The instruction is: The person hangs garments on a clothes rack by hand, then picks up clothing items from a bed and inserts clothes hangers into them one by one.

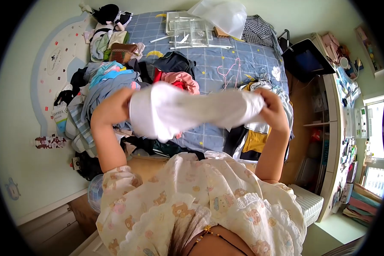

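Note:
A white cloth garment [192,109] is stretched between my two hands above the bed, blurred by motion. My left hand [115,106] is at its wide left end, with the fingers mostly hidden behind the fabric. At the narrower right end, my right hand [272,109] has its fingers closed on the cloth. Beyond the garment, a pink and red bundle of clothes [180,81] lies on the blue checked bedspread [209,64]. A pink hanger [229,71] rests near the middle of the bed.
Heaped clothes [109,85] cover the bed's left side; a smaller pile with a mustard garment [255,141] lies at the right. Clear plastic trays [192,32] and a translucent bag [226,17] sit at the far edge. A black monitor [307,59] stands at right.

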Motion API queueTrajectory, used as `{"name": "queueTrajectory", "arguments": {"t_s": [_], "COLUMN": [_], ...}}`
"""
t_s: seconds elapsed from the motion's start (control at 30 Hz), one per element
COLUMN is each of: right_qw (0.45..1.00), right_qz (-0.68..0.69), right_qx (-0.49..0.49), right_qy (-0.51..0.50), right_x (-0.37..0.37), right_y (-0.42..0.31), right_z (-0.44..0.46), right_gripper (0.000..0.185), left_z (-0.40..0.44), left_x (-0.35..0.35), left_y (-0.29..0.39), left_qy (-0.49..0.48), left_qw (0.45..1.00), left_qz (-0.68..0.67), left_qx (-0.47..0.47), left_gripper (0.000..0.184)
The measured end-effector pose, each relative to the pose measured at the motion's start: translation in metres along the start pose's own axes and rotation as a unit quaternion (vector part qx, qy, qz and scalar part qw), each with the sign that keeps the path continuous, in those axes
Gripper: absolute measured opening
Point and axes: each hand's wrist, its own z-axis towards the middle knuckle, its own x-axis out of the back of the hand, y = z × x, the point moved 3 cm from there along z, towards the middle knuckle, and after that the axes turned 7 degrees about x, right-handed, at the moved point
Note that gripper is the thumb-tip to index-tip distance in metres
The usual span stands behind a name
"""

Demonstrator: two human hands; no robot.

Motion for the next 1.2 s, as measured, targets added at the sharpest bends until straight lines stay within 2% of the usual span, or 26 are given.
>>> {"name": "queueTrajectory", "arguments": {"t_s": [0.03, 0.07, 0.13, 0.2, 0.27, 0.3, 0.4, 0.47, 0.53, 0.6, 0.63, 0.67, 0.7, 0.73, 0.77, 0.8, 0.87, 0.9, 0.93, 0.97, 1.0, 1.03, 1.07, 1.1, 1.17, 1.2], "right_qw": [0.996, 0.984, 0.947, 0.925, 0.906, 0.905, 0.943, 0.937, 0.927, 0.931, 0.934, 0.932, 0.932, 0.933, 0.926, 0.923, 0.892, 0.871, 0.866, 0.872, 0.878, 0.814, 0.817, 0.863, 0.896, 0.881], "right_qz": [0.07, 0.141, 0.313, 0.37, 0.404, 0.4, 0.3, 0.305, 0.313, 0.263, 0.254, 0.263, 0.266, 0.268, 0.283, 0.275, 0.322, 0.359, 0.378, 0.372, 0.366, 0.417, 0.368, 0.303, 0.055, -0.097], "right_qx": [-0.013, -0.026, -0.019, -0.074, -0.093, -0.109, -0.138, -0.17, -0.203, -0.246, -0.241, -0.241, -0.232, -0.223, -0.228, -0.237, -0.267, -0.286, -0.278, -0.276, -0.274, -0.387, -0.443, -0.396, -0.392, -0.383], "right_qy": [-0.054, -0.107, -0.069, 0.044, 0.087, 0.097, 0.045, 0.001, -0.025, -0.059, -0.069, -0.07, -0.081, -0.093, -0.105, -0.131, -0.17, -0.176, -0.173, -0.155, -0.137, -0.116, -0.032, 0.084, 0.202, 0.259], "right_x": [0.004, 0.006, 0.0, -0.012, -0.023, -0.027, -0.038, -0.053, -0.068, -0.078, -0.083, -0.089, -0.093, -0.095, -0.098, -0.101, -0.105, -0.106, -0.108, -0.108, -0.107, -0.1, -0.085, -0.081, -0.059, -0.047], "right_y": [0.005, 0.013, 0.045, 0.073, 0.084, 0.092, 0.12, 0.137, 0.152, 0.171, 0.171, 0.183, 0.19, 0.196, 0.202, 0.212, 0.229, 0.238, 0.253, 0.277, 0.305, 0.337, 0.357, 0.402, 0.501, 0.536], "right_z": [-0.009, -0.018, -0.034, -0.034, -0.023, -0.023, -0.02, -0.015, -0.006, 0.002, 0.011, 0.015, 0.019, 0.023, 0.028, 0.029, 0.034, 0.037, 0.038, 0.038, 0.036, 0.033, 0.037, 0.03, 0.011, 0.003], "right_gripper": [0.015, 0.017, 0.018, 0.016, 0.014, 0.012, 0.01, 0.011, 0.009, 0.007, 0.006, 0.007, 0.008, 0.008, 0.009, 0.009, 0.01, 0.01, 0.012, 0.015, 0.019, 0.026, 0.023, 0.019, 0.018, 0.019], "left_z": [-0.001, -0.002, 0.005, 0.019, 0.032, 0.043, 0.071, 0.088, 0.102, 0.118, 0.131, 0.138, 0.144, 0.15, 0.155, 0.165, 0.164, 0.154, 0.153, 0.148, 0.14, 0.13, 0.124, 0.12, 0.121, 0.122], "left_x": [-0.001, -0.003, -0.015, -0.033, -0.049, -0.053, -0.082, -0.118, -0.159, -0.188, -0.197, -0.205, -0.225, -0.247, -0.254, -0.256, -0.3, -0.311, -0.314, -0.313, -0.321, -0.328, -0.325, -0.321, -0.312, -0.303], "left_y": [0.012, 0.008, -0.025, -0.067, -0.096, -0.103, -0.122, -0.167, -0.2, -0.207, -0.194, -0.191, -0.208, -0.224, -0.207, -0.193, -0.233, -0.243, -0.244, -0.249, -0.266, -0.284, -0.29, -0.296, -0.3, -0.295], "left_qy": [-0.102, -0.217, -0.221, -0.244, -0.158, -0.097, -0.05, -0.066, -0.011, 0.021, 0.015, 0.027, 0.026, 0.024, 0.005, -0.012, -0.097, -0.056, -0.096, -0.161, -0.133, -0.104, -0.09, -0.075, -0.054, -0.047], "left_qw": [0.993, 0.97, 0.944, 0.892, 0.876, 0.944, 0.93, 0.835, 0.754, 0.716, 0.751, 0.809, 0.902, 0.964, 0.978, 0.98, 0.968, 0.959, 0.953, 0.919, 0.915, 0.908, 0.908, 0.907, 0.897, 0.888], "left_qz": [0.021, -0.105, -0.237, -0.37, -0.453, -0.316, -0.346, -0.518, -0.618, -0.629, -0.62, -0.476, -0.337, -0.189, -0.081, 0.029, 0.011, -0.003, 0.061, 0.086, 0.058, 0.03, 0.032, 0.034, 0.009, -0.017], "left_qx": [-0.049, -0.015, -0.063, -0.088, -0.059, 0.001, 0.115, 0.173, 0.222, 0.302, 0.226, 0.345, 0.27, 0.183, 0.192, 0.197, 0.23, 0.279, 0.281, 0.349, 0.377, 0.404, 0.408, 0.413, 0.438, 0.456], "left_gripper": [0.032, 0.034, 0.036, 0.037, 0.036, 0.033, 0.032, 0.035, 0.041, 0.054, 0.056, 0.05, 0.047, 0.047, 0.044, 0.041, 0.036, 0.036, 0.036, 0.032, 0.03, 0.029, 0.03, 0.03, 0.029, 0.028]}}
